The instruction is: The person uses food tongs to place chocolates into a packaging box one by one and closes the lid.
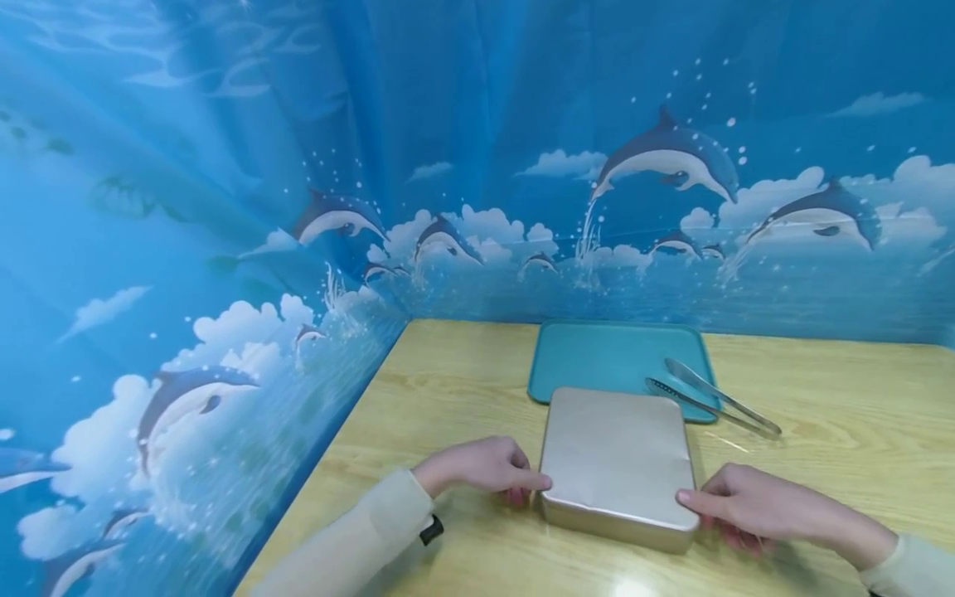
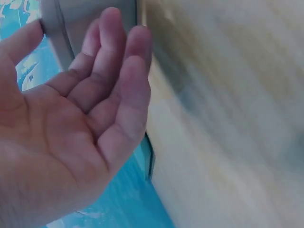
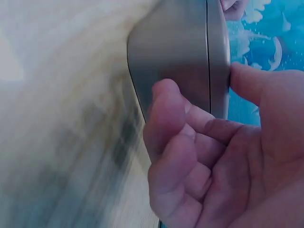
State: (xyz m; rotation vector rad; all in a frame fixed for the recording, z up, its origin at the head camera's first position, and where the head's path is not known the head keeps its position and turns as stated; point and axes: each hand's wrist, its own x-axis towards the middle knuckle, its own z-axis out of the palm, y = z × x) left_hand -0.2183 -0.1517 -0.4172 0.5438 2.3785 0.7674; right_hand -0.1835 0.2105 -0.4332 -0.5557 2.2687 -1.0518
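A champagne-coloured metal box (image 1: 615, 456) with its lid on sits on the table. My left hand (image 1: 492, 466) holds its near left corner, thumb over the top edge and fingers against the side. At the near right corner, my right hand (image 1: 761, 502) grips it likewise, thumb on the lid's rim. In the right wrist view a thin seam on the box (image 3: 175, 47) parts lid from body, with the fingertips (image 3: 166, 107) along the wall below it. What the box contains is hidden.
Behind the box lies a teal tray (image 1: 597, 361), its near edge partly covered by the box. Metal tongs (image 1: 734, 402) rest with their tips over the tray and their bend on the wooden table (image 1: 455, 373). A dolphin-printed blue curtain (image 1: 485, 149) borders the table's back and left.
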